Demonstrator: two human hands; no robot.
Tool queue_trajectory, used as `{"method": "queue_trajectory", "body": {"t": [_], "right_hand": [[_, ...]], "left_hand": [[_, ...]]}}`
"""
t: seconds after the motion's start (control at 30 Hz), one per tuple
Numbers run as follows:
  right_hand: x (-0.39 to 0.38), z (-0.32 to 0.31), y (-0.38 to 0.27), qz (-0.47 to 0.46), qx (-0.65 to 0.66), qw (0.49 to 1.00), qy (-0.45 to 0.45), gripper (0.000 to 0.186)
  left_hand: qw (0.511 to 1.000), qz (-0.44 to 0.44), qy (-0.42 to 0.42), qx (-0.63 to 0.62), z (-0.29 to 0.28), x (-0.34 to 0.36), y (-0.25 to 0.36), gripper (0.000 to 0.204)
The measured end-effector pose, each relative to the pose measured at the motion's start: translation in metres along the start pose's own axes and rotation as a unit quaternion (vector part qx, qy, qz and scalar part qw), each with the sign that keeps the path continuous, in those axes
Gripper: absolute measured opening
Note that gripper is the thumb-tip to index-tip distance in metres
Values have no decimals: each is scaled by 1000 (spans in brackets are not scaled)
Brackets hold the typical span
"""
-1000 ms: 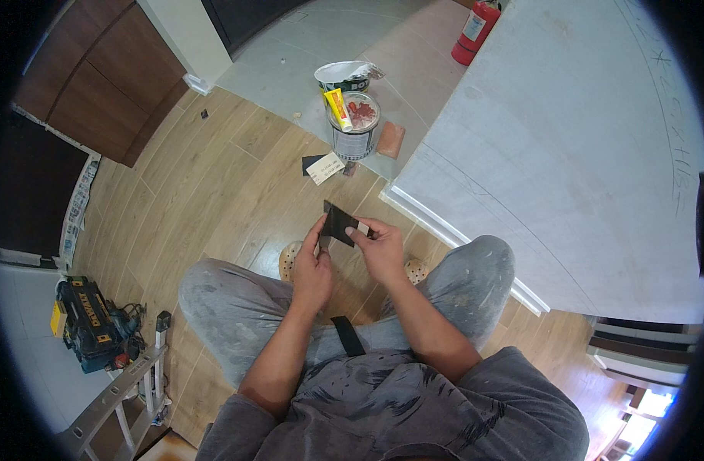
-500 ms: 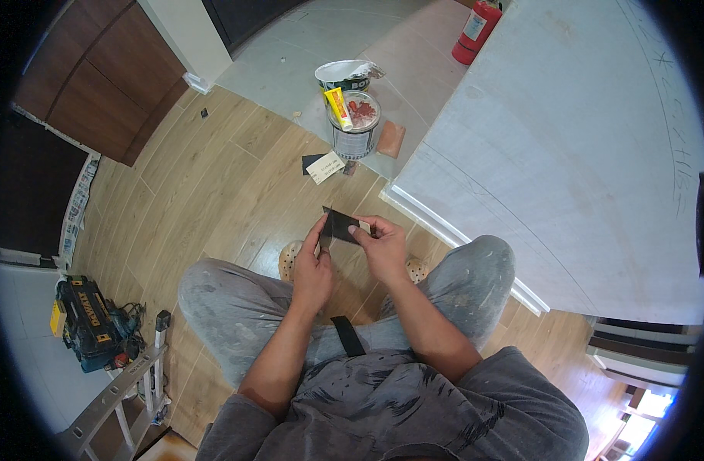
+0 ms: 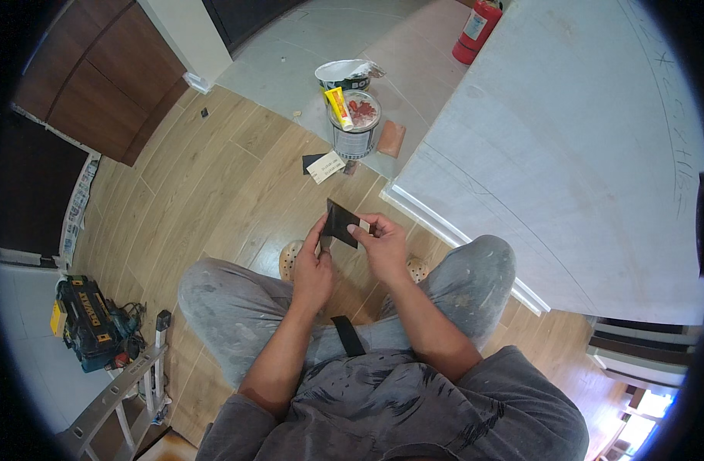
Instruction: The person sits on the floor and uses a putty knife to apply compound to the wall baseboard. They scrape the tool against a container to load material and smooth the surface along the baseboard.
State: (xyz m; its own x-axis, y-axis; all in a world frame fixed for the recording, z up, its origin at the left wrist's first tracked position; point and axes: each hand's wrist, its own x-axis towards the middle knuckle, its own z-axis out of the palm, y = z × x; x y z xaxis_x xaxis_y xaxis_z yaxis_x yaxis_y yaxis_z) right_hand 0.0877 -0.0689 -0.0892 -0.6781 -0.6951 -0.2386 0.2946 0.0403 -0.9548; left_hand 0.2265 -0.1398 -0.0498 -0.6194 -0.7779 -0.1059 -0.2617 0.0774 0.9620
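Note:
I hold a flat dark square piece [image 3: 339, 223], with a pale piece partly showing at its right, above my lap. My left hand [image 3: 313, 269] grips its left edge with closed fingers, and my right hand [image 3: 383, 247] has the thumb on its face. Just beyond lie pale cards [image 3: 326, 167] on a dark sheet [image 3: 310, 160]. Behind them a lidded can [image 3: 353, 140] carries a yellow tube [image 3: 338, 107] and reddish bits, with an open bucket [image 3: 337, 71] at its back and an orange-brown block [image 3: 391, 138] beside it. A black strip [image 3: 348, 335] rests across my lap.
A grey wall [image 3: 567, 138] with white skirting borders my right. A red fire extinguisher [image 3: 475, 32] stands beyond it. At lower left are a tool bag [image 3: 91, 323], power tools [image 3: 129, 326] and an aluminium ladder [image 3: 121, 407]. A wooden cabinet [image 3: 117, 77] is at upper left.
The dark piece has tilted back and forth slightly between my fingers, and my right hand has shifted a little. The things on the floor have not moved.

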Motion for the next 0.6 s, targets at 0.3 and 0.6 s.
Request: {"method": "queue_trajectory", "body": {"t": [0.3, 0.6], "right_hand": [[2, -1, 3, -66, -70, 994, 52, 21], [11, -8, 12, -38, -71, 992, 96, 24]], "left_hand": [[1000, 0, 2, -16, 1, 1, -8, 65], [999, -4, 27, -21, 1, 2, -16, 63]]}}
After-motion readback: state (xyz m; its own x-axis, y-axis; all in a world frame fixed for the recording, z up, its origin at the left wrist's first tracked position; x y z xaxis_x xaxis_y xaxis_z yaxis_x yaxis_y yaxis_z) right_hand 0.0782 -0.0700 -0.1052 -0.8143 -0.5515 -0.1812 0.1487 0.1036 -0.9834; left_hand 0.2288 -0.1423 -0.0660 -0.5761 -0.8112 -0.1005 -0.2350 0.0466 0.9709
